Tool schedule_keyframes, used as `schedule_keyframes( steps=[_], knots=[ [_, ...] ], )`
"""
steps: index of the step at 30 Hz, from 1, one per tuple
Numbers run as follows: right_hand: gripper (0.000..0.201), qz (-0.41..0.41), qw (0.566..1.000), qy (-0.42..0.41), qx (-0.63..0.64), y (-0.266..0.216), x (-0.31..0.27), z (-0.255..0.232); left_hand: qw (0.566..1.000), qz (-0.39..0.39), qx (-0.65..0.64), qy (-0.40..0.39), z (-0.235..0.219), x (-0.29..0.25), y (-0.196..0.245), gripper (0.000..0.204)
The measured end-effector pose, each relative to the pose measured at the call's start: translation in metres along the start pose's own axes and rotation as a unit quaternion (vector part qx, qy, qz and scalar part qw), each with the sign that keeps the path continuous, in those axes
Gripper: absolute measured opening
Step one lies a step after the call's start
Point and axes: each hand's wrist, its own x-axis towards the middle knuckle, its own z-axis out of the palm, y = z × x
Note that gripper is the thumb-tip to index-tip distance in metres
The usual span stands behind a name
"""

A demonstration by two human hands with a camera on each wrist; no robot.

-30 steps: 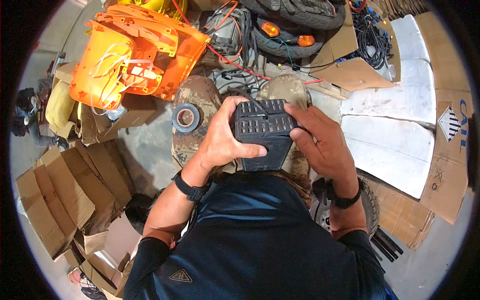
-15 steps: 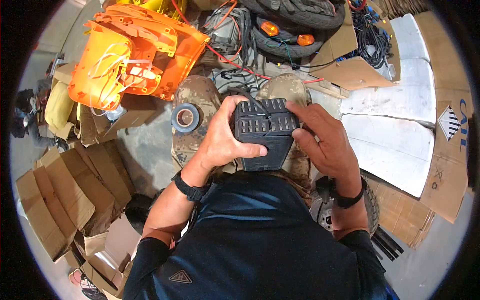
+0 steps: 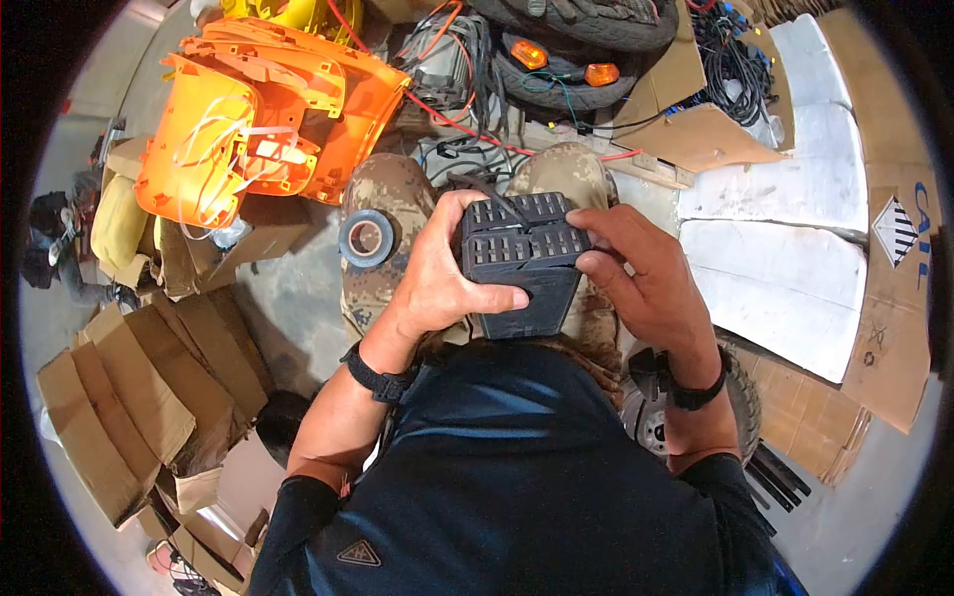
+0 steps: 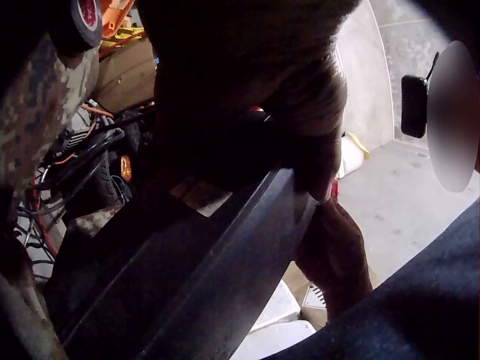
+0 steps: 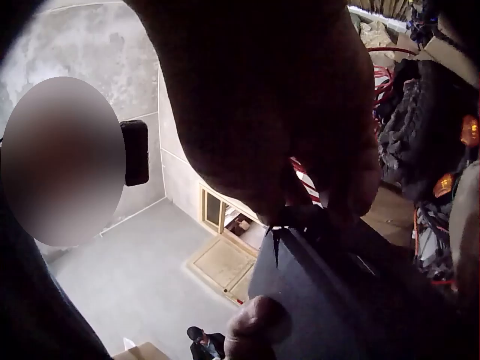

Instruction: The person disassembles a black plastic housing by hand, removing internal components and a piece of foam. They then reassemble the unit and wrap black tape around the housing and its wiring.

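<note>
A black box-like case (image 3: pixel 527 260) with rows of slots on its top is held between the two hands above the lap. The left hand (image 3: pixel 442 273) grips its left side, thumb along the front face. At the upper right corner, the right hand (image 3: pixel 646 273) touches the case with bent index finger and thumb. A dark strap or cable lies across the slotted top. In the left wrist view the case (image 4: pixel 217 262) shows ridged dark sides; in the right wrist view a thumb (image 5: pixel 259 326) lies near the case (image 5: pixel 307 292).
A tape roll (image 3: pixel 367 238) rests on the left thigh. Orange plastic panels (image 3: pixel 209 129), a tire (image 3: pixel 586 89) with amber lights and a carton of cables (image 3: pixel 735 129) lie ahead. White blocks (image 3: pixel 770 288) are at the right, folded cardboard (image 3: pixel 149 387) at the left.
The right hand has shifted slightly about the case's right corner, its fingers staying close to it. The left hand keeps its grip. The head view has tilted a little.
</note>
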Motion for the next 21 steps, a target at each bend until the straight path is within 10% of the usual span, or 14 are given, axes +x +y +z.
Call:
schedule_keyframes(
  steps=[21],
  knots=[
    [0.032, 0.023, 1.0, -0.003, 0.01, -0.0024, 0.0041, 0.0013, 1.0, -0.002, 0.013, 0.002, -0.002, 0.001, -0.0004, 0.092]
  ],
)
